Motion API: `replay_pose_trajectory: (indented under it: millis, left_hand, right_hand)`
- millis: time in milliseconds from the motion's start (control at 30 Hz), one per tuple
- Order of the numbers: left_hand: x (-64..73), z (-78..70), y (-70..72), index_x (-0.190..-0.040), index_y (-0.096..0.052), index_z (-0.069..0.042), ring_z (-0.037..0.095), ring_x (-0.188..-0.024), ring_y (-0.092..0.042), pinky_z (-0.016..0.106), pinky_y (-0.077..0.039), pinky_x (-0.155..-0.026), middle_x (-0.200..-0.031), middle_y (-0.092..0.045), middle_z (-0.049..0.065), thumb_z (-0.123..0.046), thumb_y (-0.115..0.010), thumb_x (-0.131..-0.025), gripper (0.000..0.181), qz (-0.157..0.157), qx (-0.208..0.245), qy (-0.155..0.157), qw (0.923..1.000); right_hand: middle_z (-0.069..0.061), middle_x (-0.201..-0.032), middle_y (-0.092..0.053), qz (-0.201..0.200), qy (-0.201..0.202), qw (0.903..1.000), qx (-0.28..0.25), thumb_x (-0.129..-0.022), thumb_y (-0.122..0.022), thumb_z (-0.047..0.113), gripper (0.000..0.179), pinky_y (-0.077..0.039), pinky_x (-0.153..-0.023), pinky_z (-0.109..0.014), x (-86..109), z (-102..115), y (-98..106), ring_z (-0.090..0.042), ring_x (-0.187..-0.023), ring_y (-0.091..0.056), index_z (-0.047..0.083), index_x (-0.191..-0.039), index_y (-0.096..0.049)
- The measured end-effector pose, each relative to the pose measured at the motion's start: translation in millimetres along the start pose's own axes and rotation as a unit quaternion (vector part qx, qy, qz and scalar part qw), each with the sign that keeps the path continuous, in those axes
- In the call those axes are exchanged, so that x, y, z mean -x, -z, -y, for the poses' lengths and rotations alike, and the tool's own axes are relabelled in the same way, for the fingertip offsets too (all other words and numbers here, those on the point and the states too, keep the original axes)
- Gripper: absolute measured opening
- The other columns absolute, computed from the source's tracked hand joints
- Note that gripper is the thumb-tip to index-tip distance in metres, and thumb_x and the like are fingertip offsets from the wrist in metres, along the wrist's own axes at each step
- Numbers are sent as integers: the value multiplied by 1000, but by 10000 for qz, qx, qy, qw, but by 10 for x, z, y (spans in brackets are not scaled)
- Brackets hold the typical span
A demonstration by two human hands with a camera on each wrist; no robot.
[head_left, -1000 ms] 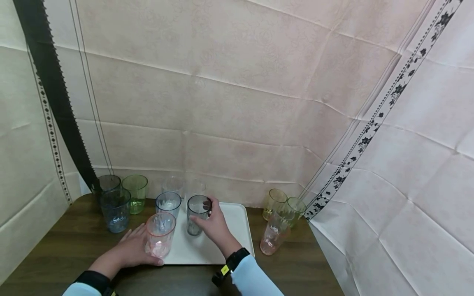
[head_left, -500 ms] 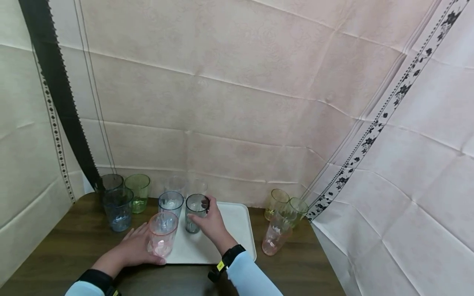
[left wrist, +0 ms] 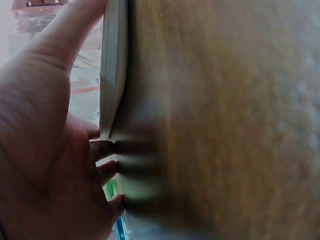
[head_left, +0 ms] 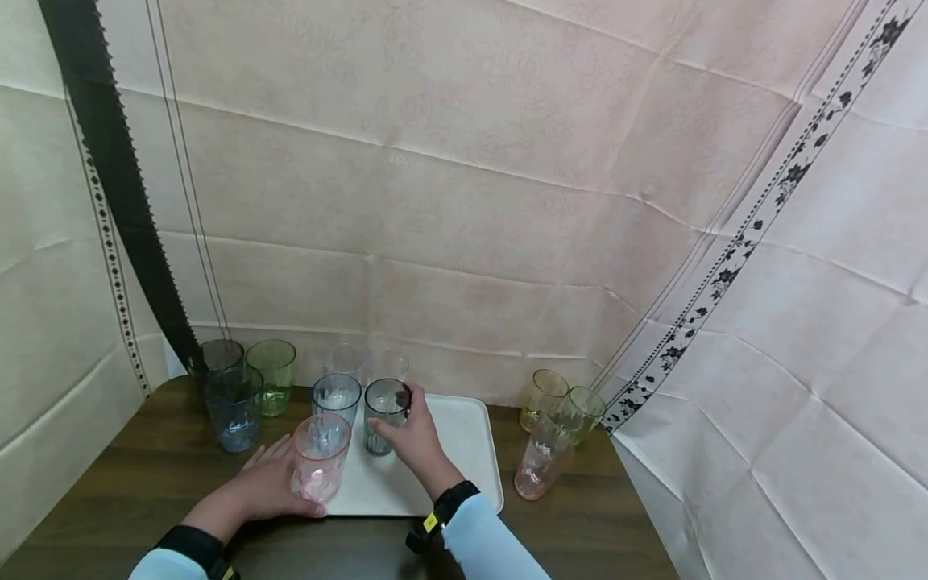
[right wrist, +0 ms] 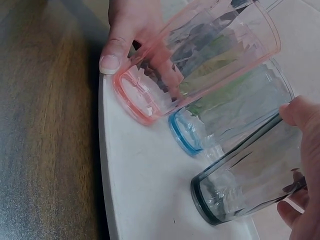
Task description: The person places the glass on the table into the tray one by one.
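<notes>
My right hand (head_left: 420, 443) grips a grey-tinted glass (head_left: 379, 439) with thumb and fingers on its sides, over the white tray (head_left: 413, 491); in the right wrist view its dark base (right wrist: 202, 202) is at the tray surface, contact uncertain. At the tray's front-left corner my left hand (head_left: 264, 487) rests with fingers spread along the left edge and thumb at the front rim. A pink glass (head_left: 319, 463) stands upright on the tray close beside that hand. Behind it is a blue-rimmed glass (head_left: 337, 396), with two clear glasses (head_left: 344, 358) farther back.
Left of the tray stand a dark glass (head_left: 220, 354), a green glass (head_left: 271, 383) and a blue glass (head_left: 235, 411). To the right are a yellow glass (head_left: 540, 391), another green glass (head_left: 589, 407) and another pink glass (head_left: 536, 471). Cloth hangs (head_left: 464, 201) behind the wooden table (head_left: 580, 532).
The grey glass and my right hand have shifted slightly left, toward the blue-rimmed glass. My left hand stays at the tray corner; the whole view drifts a little.
</notes>
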State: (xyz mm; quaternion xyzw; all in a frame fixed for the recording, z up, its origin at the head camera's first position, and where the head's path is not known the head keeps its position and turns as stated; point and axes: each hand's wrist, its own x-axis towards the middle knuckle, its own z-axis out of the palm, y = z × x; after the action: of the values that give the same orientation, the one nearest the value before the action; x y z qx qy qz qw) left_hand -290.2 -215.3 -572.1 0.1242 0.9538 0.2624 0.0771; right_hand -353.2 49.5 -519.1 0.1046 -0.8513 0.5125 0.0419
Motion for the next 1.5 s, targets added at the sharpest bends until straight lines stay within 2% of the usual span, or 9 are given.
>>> replay_pose_trajectory:
  millis: [233, 433, 567, 767, 900, 1000, 1200, 1367, 1500]
  left_hand:
    - [-3, -38, 6, -161, -29, 4, 57, -147, -15, 79, -9, -113, -163, -26, 34, -75, -82, -67, 134, 87, 124, 27, 9999]
    - [14, -57, 0, -161, -31, 5, 58, -146, -17, 79, -11, -112, -163, -28, 34, -76, -81, -67, 133, -21, 46, -69, 10000]
    - [31, -68, 8, -160, -32, 5, 58, -146, -17, 80, -11, -112, -162, -28, 34, -77, -81, -66, 134, -73, 25, -92, 9999]
    - [31, -61, 9, -159, -32, 7, 58, -146, -17, 80, -11, -112, -162, -27, 35, -77, -80, -66, 134, -69, -20, -91, 9999]
    - [16, -33, -3, -159, -32, 7, 59, -146, -17, 80, -11, -111, -162, -28, 35, -78, -80, -66, 134, -84, -19, -128, 9999]
    - [2, 0, -11, -158, -34, 7, 59, -145, -18, 81, -12, -111, -162, -28, 35, -78, -80, -66, 134, -124, -50, -145, 9998]
    - [14, 39, -8, -159, -32, 7, 59, -145, -16, 80, -10, -111, -162, -26, 36, -77, -80, -66, 134, -44, 38, -43, 10000]
    - [28, 11, 7, -158, -33, 8, 61, -144, -16, 80, -10, -111, -162, -25, 37, -76, -80, -68, 132, -49, 57, -132, 9999]
    - [18, -21, 2, -158, -33, 8, 60, -144, -18, 80, -12, -111, -161, -26, 37, -76, -79, -68, 132, -75, -23, -172, 9998]
  right_hand:
    - [-6, -152, -51, -69, -49, 10000, 4, -83, -85, 49, 101, -44, -113, -45, 66, -46, 77, -20, -139, -46, 14, -161, -31]
    - [-9, -153, -49, -175, -212, 9996, 37, -84, -83, 52, 101, -43, -112, -48, 267, -161, 315, -23, -140, -45, 13, -161, -31]
    - [-12, -151, -52, -263, -386, 9988, 117, -84, -81, 56, 98, -45, -111, -51, 525, -307, 572, -25, -138, -48, 12, -158, -36]
    - [-20, -134, -60, -442, -253, 9985, 189, -87, -82, 47, 80, -48, -104, -56, 1042, -555, 1017, -34, -125, -58, 3, -144, -47]
    - [-22, -127, -62, -628, -336, 9967, 392, -87, -83, 42, 70, -52, -98, -53, 1351, -685, 1316, -35, -119, -61, 1, -135, -53]
    - [-24, -128, -62, -809, -544, 9939, 507, -87, -83, 40, 68, -56, -93, -48, 1488, -751, 1517, -37, -118, -61, -2, -133, -54]
    - [-21, -123, -67, -1220, -1007, 9861, 515, -89, -82, 36, 59, -60, -87, -42, 1571, -844, 1802, -31, -109, -67, -3, -126, -59]
    - [-13, -110, -72, -1712, -1365, 9723, 816, -89, -82, 40, 52, -59, -81, -37, 1591, -902, 1954, -22, -98, -67, 0, -117, -65]
    - [-14, -109, -71, -2009, -1418, 9641, 1005, -89, -81, 43, 54, -58, -79, -36, 1599, -954, 2059, -22, -96, -66, 0, -117, -64]
